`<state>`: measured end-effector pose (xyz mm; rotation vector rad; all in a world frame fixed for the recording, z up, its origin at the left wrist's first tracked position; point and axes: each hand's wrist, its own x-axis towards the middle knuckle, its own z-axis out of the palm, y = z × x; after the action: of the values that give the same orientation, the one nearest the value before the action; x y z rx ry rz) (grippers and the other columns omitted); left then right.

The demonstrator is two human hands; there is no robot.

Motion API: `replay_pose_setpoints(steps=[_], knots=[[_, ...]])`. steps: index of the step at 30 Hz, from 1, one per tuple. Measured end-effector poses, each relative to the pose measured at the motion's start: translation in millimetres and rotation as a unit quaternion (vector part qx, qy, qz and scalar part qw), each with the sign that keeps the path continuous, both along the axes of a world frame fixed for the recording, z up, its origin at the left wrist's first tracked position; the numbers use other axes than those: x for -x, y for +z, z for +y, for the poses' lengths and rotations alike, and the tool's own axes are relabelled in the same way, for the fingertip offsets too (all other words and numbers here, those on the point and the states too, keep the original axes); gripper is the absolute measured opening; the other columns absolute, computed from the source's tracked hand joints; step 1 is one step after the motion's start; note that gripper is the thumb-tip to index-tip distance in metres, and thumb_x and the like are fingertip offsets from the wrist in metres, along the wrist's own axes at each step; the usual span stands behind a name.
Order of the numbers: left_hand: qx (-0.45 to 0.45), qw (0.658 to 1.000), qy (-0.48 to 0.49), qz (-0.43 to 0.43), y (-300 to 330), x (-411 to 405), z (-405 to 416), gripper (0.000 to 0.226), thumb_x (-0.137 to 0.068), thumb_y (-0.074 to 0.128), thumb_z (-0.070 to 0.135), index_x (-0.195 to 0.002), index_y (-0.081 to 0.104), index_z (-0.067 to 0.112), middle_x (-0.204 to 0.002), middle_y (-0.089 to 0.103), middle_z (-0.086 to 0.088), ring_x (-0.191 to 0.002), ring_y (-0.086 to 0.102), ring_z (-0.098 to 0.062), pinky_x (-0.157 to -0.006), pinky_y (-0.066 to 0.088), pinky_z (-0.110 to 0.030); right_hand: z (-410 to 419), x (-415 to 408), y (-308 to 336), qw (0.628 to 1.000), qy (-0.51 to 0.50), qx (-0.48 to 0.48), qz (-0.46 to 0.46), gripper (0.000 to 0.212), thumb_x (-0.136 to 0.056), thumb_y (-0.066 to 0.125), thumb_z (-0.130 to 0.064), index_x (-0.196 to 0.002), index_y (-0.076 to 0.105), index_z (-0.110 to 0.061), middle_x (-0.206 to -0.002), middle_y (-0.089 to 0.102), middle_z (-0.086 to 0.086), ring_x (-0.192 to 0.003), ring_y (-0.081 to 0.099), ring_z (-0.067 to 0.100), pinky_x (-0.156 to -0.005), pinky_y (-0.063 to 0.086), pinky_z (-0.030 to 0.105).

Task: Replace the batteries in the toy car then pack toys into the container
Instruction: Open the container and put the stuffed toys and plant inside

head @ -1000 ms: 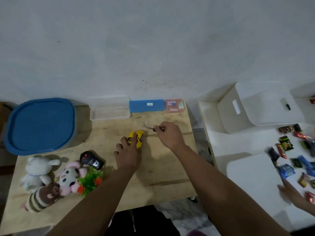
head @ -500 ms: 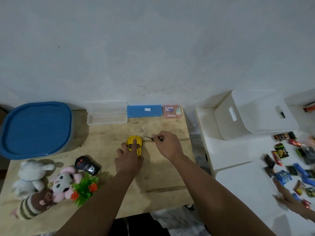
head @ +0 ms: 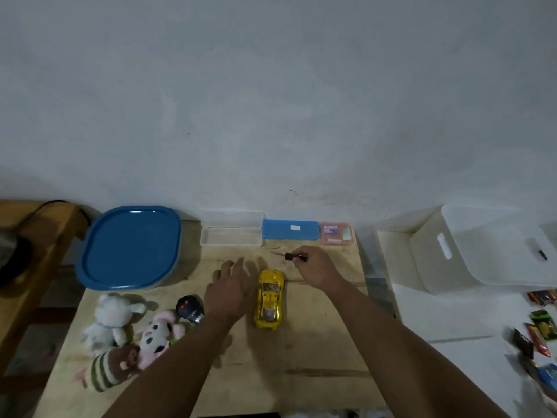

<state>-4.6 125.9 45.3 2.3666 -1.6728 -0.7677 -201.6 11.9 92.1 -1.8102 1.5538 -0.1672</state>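
- The left hand [head: 232, 289] has let go of the car [head: 269, 299]; half a second ago it was gripping the car from behind. Now its fingers [head: 238, 263] are spread wide and flat, holding nothing, just left of the car.
- The car now stands free on its wheels on the table [head: 301, 357], roof up, nose pointing away toward the wall. A second ago it was tipped in the hand.
- The right hand [head: 316, 267] keeps its pinch on a small dark-handled screwdriver [head: 287, 255], just beyond the car's nose and to the right, tip pointing left.
- Judgement: with the car back upright and released, the battery step looks finished, or else paused; the underside is hidden, so I cannot tell whether the cover is closed.
- The blue-lidded container [head: 129, 248] sits well left of the car, lid on, so it would need opening.
- The remote [head: 189, 307] and plush toys [head: 126, 336] lie left of the car, nearer the person, not yet packed.
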Motion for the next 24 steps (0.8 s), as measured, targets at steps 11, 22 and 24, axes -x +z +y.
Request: replay_pose_setpoints(steps=[11,22,24], knots=[[0.053,0.976,0.187,0.099,-54,-69,-62,0.101,-0.091,0.071,0.026,-0.167,0.005,0.024,-0.166,0.026,-0.015,-0.150,0.026,-0.044,-0.114,0.039,-0.062,-55,-100,-41,0.997,0.064,0.049,-0.017,0.026,-0.095,0.065,-0.015,-0.119,0.070,-0.022,-0.117,0.071,0.002,-0.105,0.065,0.023,-0.091,0.054,0.037],[0.075,0.970,0.219,0.080,-85,-92,-85,0.091,-0.093,0.075,0.040,-0.165,0.025,0.013,-0.160,0.038,-0.016,-0.135,0.049,-0.043,-0.103,0.050,-0.053,-65,-152,-110,0.968,0.160,0.176,0.082,0.024,-0.095,0.063,-0.028,-0.118,0.069,-0.028,-0.112,0.067,-0.006,-0.106,0.055,0.022,-0.086,0.048,0.043],[0.086,0.968,0.224,0.078,-84,-93,-86,0.084,-0.094,0.074,0.039,-0.162,0.033,0.010,-0.159,0.041,-0.018,-0.132,0.053,-0.041,-0.102,0.051,-0.051,-66,-153,-109,0.958,0.155,0.228,0.082,0.027,-0.093,0.064,-0.031,-0.120,0.069,-0.027,-0.114,0.063,-0.006,-0.109,0.053,0.023,-0.087,0.045,0.045]])
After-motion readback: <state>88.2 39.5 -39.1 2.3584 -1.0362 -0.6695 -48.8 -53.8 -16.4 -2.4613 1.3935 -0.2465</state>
